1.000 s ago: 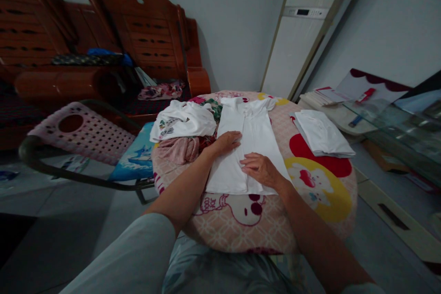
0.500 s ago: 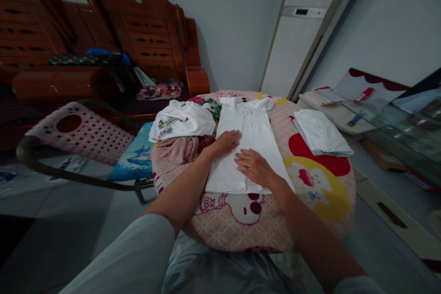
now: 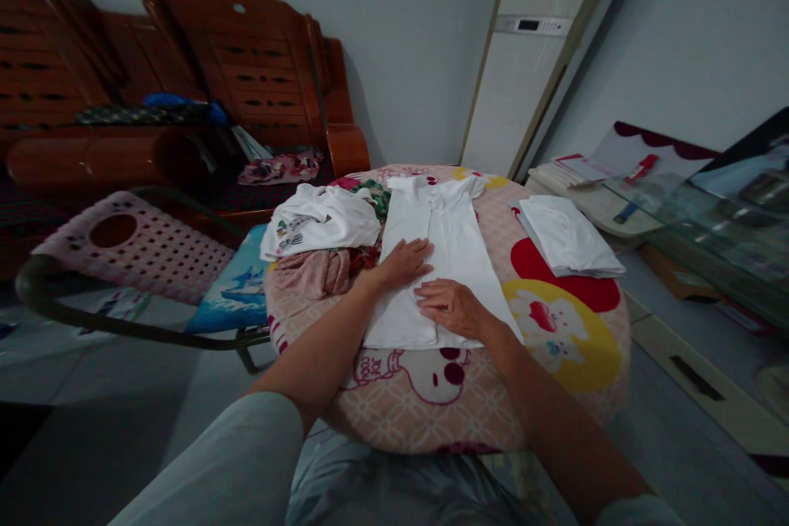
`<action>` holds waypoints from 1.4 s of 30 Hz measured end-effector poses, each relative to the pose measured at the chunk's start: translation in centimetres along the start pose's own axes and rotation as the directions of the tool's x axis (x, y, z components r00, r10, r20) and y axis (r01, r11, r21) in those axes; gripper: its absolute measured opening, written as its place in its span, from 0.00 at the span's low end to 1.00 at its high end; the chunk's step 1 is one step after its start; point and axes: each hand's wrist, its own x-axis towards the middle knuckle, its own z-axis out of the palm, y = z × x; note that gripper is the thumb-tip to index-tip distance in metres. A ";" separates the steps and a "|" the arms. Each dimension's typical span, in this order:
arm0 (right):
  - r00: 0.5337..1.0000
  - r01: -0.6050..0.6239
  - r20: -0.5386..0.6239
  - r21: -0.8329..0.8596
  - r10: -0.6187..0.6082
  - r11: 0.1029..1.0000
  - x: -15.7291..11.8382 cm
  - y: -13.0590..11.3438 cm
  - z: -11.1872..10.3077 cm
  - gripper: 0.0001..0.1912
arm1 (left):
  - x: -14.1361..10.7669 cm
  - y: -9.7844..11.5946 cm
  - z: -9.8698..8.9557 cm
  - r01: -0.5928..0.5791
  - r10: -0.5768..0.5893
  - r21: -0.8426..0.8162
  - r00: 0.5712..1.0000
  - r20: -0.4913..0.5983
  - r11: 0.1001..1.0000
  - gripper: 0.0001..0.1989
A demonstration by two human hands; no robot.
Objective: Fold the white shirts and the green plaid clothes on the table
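A white short-sleeved shirt [image 3: 456,246] lies spread on a round table with a pink patterned cloth [image 3: 382,419], its collar at the far side. My left hand [image 3: 407,261] rests flat on the shirt's left half, fingers pointing right. Just below and to the right, my right hand [image 3: 453,306] lies on the shirt near its middle, fingers extended to the left. Neither hand grips anything. Left of the shirt, a crumpled white garment [image 3: 324,218] sits on a dusty pink cloth [image 3: 311,273]. Folded white clothing [image 3: 570,236] lies at the table's right.
A pink woven chair [image 3: 154,238] with a blue cushion [image 3: 231,288] stands at the left. Behind it are carved wooden seats [image 3: 246,66]. On the right is a glass shelf [image 3: 708,238], and a tall white air conditioner [image 3: 523,66] stands at the back.
The view has shifted slightly, moving the scene a little left. My right hand's fingers have drawn slightly closer together; both hands remain on the shirt.
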 end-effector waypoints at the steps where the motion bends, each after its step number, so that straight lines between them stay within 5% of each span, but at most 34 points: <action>1: 1.000 -0.004 -0.018 0.015 0.005 1.000 0.0 0.2 -0.2 0.08 | -0.1 0.1 0.0 -0.003 0.003 0.003 1.000 0.013 1.000 0.26; 4: 0.977 -0.119 -0.179 0.018 0.120 0.993 -0.6 1.5 -1.1 0.11 | -0.1 0.5 0.0 0.023 -0.023 0.005 1.000 -0.018 1.000 0.25; 8: 0.874 -0.337 -0.391 -0.057 0.290 0.940 -2.2 4.6 -2.9 0.15 | 0.5 1.8 0.0 -0.003 0.003 -0.007 0.997 -0.074 1.000 0.23; 14: 0.916 -0.330 -0.280 -0.119 0.287 0.937 -3.4 6.0 -2.9 0.13 | 1.1 3.6 0.4 -0.176 0.176 -0.001 0.984 -0.038 0.984 0.27; 20: 0.947 -0.293 -0.149 -0.043 0.284 0.955 -3.0 5.1 -2.1 0.12 | 1.1 3.0 0.7 -0.123 0.123 0.017 0.992 -0.018 0.992 0.26; 31: 0.865 -0.469 -0.328 -0.257 0.380 0.845 -3.1 7.5 -0.5 0.27 | 0.7 3.6 0.7 -0.159 0.157 -0.023 0.985 -0.073 0.987 0.25; 36: 0.869 -0.452 -0.347 -0.267 0.353 0.851 -2.9 7.4 0.1 0.29 | 0.8 4.1 0.9 -0.176 0.174 -0.031 0.983 -0.049 0.984 0.28; 38: 0.835 -0.522 -0.357 -0.278 0.418 0.806 -3.0 7.5 0.0 0.30 | 0.8 4.1 0.9 -0.169 0.168 -0.031 0.985 -0.032 0.985 0.30; 42: 0.679 -0.722 -0.440 -0.255 0.588 0.643 -3.3 7.6 -0.6 0.32 | 0.8 4.0 0.8 -0.174 0.173 -0.018 0.984 -0.039 0.985 0.30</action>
